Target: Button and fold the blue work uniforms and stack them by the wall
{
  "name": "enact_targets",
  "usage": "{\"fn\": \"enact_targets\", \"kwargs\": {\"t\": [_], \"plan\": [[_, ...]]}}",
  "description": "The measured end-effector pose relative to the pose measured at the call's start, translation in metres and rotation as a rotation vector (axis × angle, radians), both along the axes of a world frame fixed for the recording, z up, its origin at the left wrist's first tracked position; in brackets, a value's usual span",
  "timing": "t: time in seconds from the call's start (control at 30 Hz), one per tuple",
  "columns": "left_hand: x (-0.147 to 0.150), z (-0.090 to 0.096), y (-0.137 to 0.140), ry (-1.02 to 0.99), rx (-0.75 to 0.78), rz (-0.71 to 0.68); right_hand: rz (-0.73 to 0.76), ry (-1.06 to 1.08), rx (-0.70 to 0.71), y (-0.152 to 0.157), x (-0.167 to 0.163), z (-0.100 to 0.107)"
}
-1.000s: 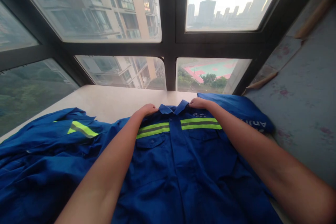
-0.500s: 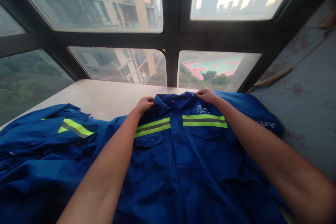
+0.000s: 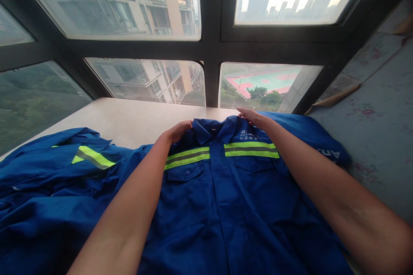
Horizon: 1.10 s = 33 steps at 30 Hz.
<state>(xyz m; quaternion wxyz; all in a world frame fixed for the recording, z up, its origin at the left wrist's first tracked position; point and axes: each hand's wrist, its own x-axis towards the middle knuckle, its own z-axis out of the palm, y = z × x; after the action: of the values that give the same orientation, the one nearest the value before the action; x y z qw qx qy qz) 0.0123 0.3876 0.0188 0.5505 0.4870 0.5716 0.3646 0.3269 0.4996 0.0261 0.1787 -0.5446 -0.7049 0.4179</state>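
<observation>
A blue work jacket (image 3: 222, 206) lies front up, its collar at the far end. Yellow-green reflective bands cross its chest, and white lettering marks one side. My left hand (image 3: 180, 131) rests by the collar's left side, fingers stretched toward it and partly hidden. At the collar's right side, my right hand (image 3: 251, 117) touches the shoulder with its fingers extended and slightly apart. Both forearms reach over the jacket.
Another blue garment (image 3: 61, 180) with a reflective band lies bunched at left on the pale ledge (image 3: 129, 116). Blue fabric with white letters (image 3: 309, 137) is at right, against the flower-patterned wall (image 3: 377, 124). Dark window frames (image 3: 211, 51) stand behind.
My fingers have loosened from their pinch at the collar and straightened. The collar has sunk slightly and lies a little nearer to me.
</observation>
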Motion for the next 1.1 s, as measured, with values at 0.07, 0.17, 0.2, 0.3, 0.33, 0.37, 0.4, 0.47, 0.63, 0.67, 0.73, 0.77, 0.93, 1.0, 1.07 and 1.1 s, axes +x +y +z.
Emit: {"fn": "enact_targets", "kwargs": {"t": [0.07, 0.17, 0.2, 0.3, 0.33, 0.37, 0.4, 0.47, 0.63, 0.67, 0.73, 0.77, 0.93, 1.0, 1.07, 1.1], "plan": [[0.001, 0.005, 0.003, 0.05, -0.012, -0.001, 0.057, -0.037, -0.024, 0.001, -0.003, 0.007], [0.003, 0.009, 0.009, 0.16, 0.025, 0.021, 0.142, -0.057, 0.04, 0.002, -0.009, 0.013], [0.004, 0.009, 0.011, 0.19, 0.044, 0.029, 0.148, -0.05, 0.066, 0.003, -0.011, 0.014], [0.009, 0.009, 0.017, 0.256, 0.112, 0.051, 0.16, -0.058, 0.118, 0.005, -0.014, 0.014], [0.01, 0.008, 0.02, 0.279, 0.14, 0.059, 0.172, -0.068, 0.143, 0.006, -0.014, 0.014], [0.011, 0.008, 0.022, 0.304, 0.166, 0.067, 0.185, -0.073, 0.171, 0.006, -0.014, 0.013], [0.012, 0.007, 0.025, 0.332, 0.191, 0.077, 0.197, -0.072, 0.199, 0.006, -0.014, 0.013], [0.013, 0.007, 0.029, 0.394, 0.234, 0.109, 0.207, -0.053, 0.239, 0.007, -0.013, 0.013], [0.011, 0.001, 0.035, 0.514, 0.297, 0.237, 0.105, 0.003, 0.233, 0.007, -0.006, 0.005], [0.01, -0.001, 0.036, 0.528, 0.299, 0.27, 0.068, 0.018, 0.225, 0.007, -0.005, 0.001], [0.011, -0.005, 0.037, 0.551, 0.299, 0.33, -0.008, 0.047, 0.207, 0.006, -0.003, -0.008], [0.012, -0.007, 0.037, 0.559, 0.299, 0.353, -0.042, 0.058, 0.201, 0.006, -0.003, -0.012], [0.017, -0.014, 0.042, 0.555, 0.31, 0.425, -0.133, 0.095, 0.209, 0.005, -0.01, -0.027], [0.018, -0.015, 0.043, 0.543, 0.316, 0.451, -0.152, 0.101, 0.234, 0.006, -0.016, -0.026], [0.018, -0.014, 0.045, 0.537, 0.326, 0.476, -0.179, 0.096, 0.281, 0.007, -0.022, -0.02], [0.019, -0.012, 0.047, 0.541, 0.336, 0.485, -0.195, 0.091, 0.311, 0.008, -0.026, -0.016]]}}
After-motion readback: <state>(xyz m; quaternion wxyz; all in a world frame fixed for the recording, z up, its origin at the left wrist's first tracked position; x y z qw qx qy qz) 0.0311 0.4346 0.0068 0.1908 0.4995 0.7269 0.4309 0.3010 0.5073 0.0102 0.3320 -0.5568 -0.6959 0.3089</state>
